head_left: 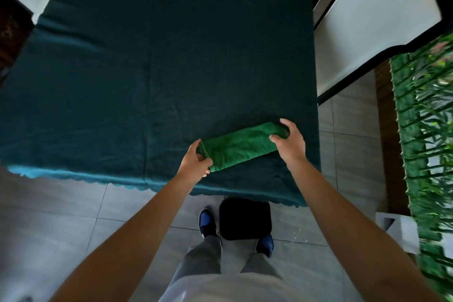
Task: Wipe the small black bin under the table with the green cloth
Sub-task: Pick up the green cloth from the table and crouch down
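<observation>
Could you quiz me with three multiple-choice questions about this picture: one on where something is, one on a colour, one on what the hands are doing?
1. Where is the small black plastic bin?
A. On the table
B. On the tiled floor by the table's near edge, between the person's shoes
C. On the white chair

2. What colour is the tablecloth?
A. Dark teal
B. Red
C. White

3. What are the hands doing?
A. Both empty
B. One lifts the bin
C. The left hand and right hand each grip an end of the folded green cloth

Answers: B, the bin sits on floor tiles; A, the cloth over the table is teal; C, fingers close on both ends.
</observation>
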Demonstrator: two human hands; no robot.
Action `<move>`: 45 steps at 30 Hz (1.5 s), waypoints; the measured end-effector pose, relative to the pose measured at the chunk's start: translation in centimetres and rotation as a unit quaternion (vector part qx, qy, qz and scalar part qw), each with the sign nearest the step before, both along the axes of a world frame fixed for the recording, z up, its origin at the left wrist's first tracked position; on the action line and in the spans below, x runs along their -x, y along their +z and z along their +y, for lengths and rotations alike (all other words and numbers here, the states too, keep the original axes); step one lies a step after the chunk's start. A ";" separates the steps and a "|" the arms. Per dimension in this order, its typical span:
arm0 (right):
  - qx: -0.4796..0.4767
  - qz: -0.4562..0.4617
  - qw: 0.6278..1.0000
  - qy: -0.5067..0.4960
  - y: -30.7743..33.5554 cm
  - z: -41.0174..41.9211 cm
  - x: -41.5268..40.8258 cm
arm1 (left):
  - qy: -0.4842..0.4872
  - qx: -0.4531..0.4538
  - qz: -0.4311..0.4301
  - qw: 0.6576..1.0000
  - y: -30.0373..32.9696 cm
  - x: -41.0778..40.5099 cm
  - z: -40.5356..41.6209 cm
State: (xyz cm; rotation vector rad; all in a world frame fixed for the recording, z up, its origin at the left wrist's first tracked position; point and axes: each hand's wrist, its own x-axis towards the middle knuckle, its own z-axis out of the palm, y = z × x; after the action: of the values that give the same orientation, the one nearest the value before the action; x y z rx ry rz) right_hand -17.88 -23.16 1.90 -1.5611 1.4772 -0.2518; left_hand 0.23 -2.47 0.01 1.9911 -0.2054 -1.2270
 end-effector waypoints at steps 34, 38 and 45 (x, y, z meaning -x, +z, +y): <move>-0.095 -0.238 0.924 0.283 12.5 19.0 28.5 | 0.019 0.131 0.029 0.991 6.5 36.9 14.3; -0.128 -0.286 0.934 0.172 12.3 21.8 33.5 | -0.078 0.135 0.043 0.987 6.2 39.6 17.8; -0.136 -0.220 0.965 0.042 9.0 26.1 40.9 | -0.091 0.134 0.073 0.984 6.6 45.3 24.9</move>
State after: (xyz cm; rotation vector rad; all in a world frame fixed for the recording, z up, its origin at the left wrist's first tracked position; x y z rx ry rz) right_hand -58.77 2.94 10.89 -1.2436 1.0477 -0.3090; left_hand -45.05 22.41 6.57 1.6730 -0.4631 -1.3761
